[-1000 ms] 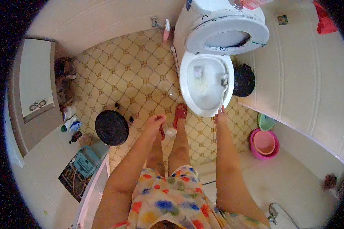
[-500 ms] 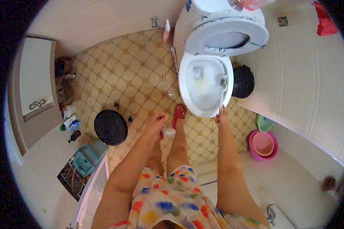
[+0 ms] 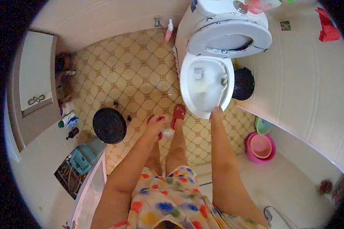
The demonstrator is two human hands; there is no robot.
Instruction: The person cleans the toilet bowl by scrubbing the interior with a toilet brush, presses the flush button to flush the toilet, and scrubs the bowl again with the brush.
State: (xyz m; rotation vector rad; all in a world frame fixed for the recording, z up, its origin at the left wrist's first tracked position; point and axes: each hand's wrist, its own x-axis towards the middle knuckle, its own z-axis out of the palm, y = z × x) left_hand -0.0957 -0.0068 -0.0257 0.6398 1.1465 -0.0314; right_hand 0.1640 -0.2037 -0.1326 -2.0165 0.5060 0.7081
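My right hand [image 3: 216, 114] is closed around the handle of a toilet brush [image 3: 221, 95] at the front rim of the white toilet bowl [image 3: 184, 86]. The brush head lies inside, against the right wall of the bowl. Yellowish marks show on the inner surface, and a small pale patch sits at the back left. Over the floor, left of the bowl, my left hand [image 3: 156, 125] hangs with its fingers loosely curled, and I see nothing in it. A small whitish, see-through thing [image 3: 168, 132] shows just beside that hand; whether they touch I cannot tell. The toilet seat [image 3: 200, 42] is raised.
A black bin [image 3: 244, 84] stands right of the toilet. Behind it on the left is a pink spray bottle [image 3: 168, 33]. A round black stool [image 3: 109, 126] is on the tiled floor. Pink and green basins [image 3: 261, 147] are at the right, a cabinet [image 3: 36, 76] at the left.
My right hand has shifted slightly left along the front rim, and the brush handle slants more. The left hand stays nearly in place. The whole view has moved a little.
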